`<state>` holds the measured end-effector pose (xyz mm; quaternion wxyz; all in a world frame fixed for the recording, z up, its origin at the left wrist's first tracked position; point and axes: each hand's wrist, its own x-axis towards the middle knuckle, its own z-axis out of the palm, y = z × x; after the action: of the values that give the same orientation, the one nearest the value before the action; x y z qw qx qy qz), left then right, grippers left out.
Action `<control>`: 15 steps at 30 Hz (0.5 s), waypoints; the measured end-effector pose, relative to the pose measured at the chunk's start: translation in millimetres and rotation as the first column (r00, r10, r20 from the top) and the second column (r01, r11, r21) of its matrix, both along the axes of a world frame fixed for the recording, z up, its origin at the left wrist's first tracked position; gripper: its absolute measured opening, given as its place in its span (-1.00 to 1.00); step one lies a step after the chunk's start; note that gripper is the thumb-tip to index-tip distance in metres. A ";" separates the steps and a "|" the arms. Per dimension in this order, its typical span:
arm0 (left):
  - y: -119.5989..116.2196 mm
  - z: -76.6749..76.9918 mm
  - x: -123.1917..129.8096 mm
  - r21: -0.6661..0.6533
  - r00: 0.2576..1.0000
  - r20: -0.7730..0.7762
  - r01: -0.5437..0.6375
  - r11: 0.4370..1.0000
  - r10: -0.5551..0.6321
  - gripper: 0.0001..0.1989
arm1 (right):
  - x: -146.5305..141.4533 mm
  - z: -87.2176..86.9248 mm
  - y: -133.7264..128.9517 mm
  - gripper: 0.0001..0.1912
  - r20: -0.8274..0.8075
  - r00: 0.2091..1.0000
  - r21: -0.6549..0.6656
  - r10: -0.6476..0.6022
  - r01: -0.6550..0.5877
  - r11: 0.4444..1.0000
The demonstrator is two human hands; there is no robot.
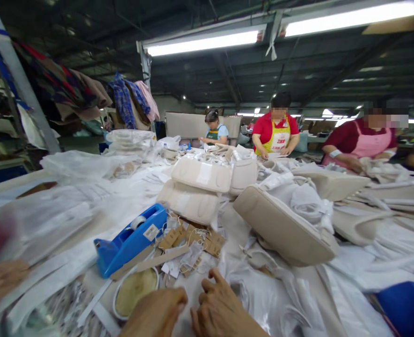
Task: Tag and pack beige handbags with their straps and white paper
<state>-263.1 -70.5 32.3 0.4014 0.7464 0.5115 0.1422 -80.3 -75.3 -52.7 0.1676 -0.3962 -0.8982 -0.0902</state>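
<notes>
At the bottom middle my left hand (157, 311) is closed, back of the hand up; its fingertips are hidden, so I cannot make out what they hold. Close beside it, my right hand (221, 304) has loosely bent fingers that stand apart, with nothing visible in them. Just left of my left hand is a round white-rimmed container (136, 292) with a yellowish inside. Brown card tags (184, 236) with white strings lie in a heap beyond my hands. A blue tape dispenser (131, 241) stands to their left. Clear plastic wrapping (263, 295) lies to the right of my right hand.
Beige bags (201, 174) are stacked in the middle, and another beige bag (284, 224) leans at the right. Plastic sheets (76, 168) cover the left. At the left edge is a blurred hand (5, 281) of another person. Several co-workers (277, 126) are at the back.
</notes>
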 end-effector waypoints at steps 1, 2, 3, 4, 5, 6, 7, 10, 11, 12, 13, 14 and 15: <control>13.5 13.1 5.8 0.143 0.996 -0.092 0.004 0.990 0.009 -0.75 | -0.4 -1.8 2.0 -0.73 -0.003 1.000 0.005 0.014 -0.014 1.000; 28.4 23.3 15.1 0.272 0.990 -0.144 0.030 0.962 0.010 -0.71 | -0.8 -2.4 3.8 -0.73 -0.001 1.000 -0.006 0.021 -0.021 1.000; 44.4 30.3 27.5 0.353 0.988 -0.152 0.077 0.932 -0.024 -0.68 | -1.2 -1.9 5.3 -0.73 0.000 1.000 -0.028 0.027 -0.027 0.999; 60.8 33.8 42.0 0.396 0.987 -0.145 0.121 0.910 -0.068 -0.68 | -1.5 -0.9 6.7 -0.73 0.001 1.000 -0.054 0.030 -0.030 0.998; 77.0 34.1 57.9 0.429 0.984 -0.134 0.167 0.888 -0.120 -0.69 | -1.8 0.0 8.1 -0.73 0.001 1.000 -0.074 0.025 -0.025 0.997; 92.5 31.5 74.1 0.459 0.978 -0.132 0.207 0.864 -0.164 -0.68 | -2.1 0.6 9.8 -0.74 0.006 1.000 -0.090 0.023 -0.022 0.996; 106.8 27.0 89.9 0.464 0.976 -0.125 0.218 0.859 -0.181 -0.69 | -2.5 0.5 11.7 -0.74 0.014 0.999 -0.106 0.029 -0.028 0.994; 141.6 8.7 131.2 0.342 0.974 0.061 0.185 0.921 -0.219 -0.80 | -4.8 -4.2 19.1 -0.71 0.048 0.997 -0.165 0.057 -0.048 0.985; 150.9 3.0 142.8 0.303 0.970 0.120 0.166 0.938 -0.210 -0.79 | -6.1 -7.0 22.1 -0.70 0.054 0.996 -0.189 0.067 -0.056 0.980; 159.5 -1.9 153.7 0.270 0.965 0.177 0.140 0.953 -0.192 -0.77 | -7.6 -9.9 25.4 -0.68 0.054 0.996 -0.210 0.074 -0.062 0.976; 167.8 -6.2 164.2 0.246 0.961 0.222 0.107 0.963 -0.163 -0.77 | -9.3 -12.8 28.7 -0.66 0.043 0.996 -0.225 0.078 -0.066 0.972; 176.1 -9.8 174.7 0.230 0.955 0.268 0.065 0.971 -0.127 -0.82 | -10.9 -15.2 31.8 -0.63 0.019 0.997 -0.233 0.078 -0.071 0.970; 184.5 -12.9 185.2 0.206 0.940 0.330 0.016 0.978 -0.085 -0.90 | -12.0 -16.9 34.5 -0.61 -0.017 0.997 -0.236 0.073 -0.075 0.969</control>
<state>-77.9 114.0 19.4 0.4094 0.7604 0.3991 0.3081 -92.3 -40.8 -69.6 0.1263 -0.3801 -0.9159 0.0254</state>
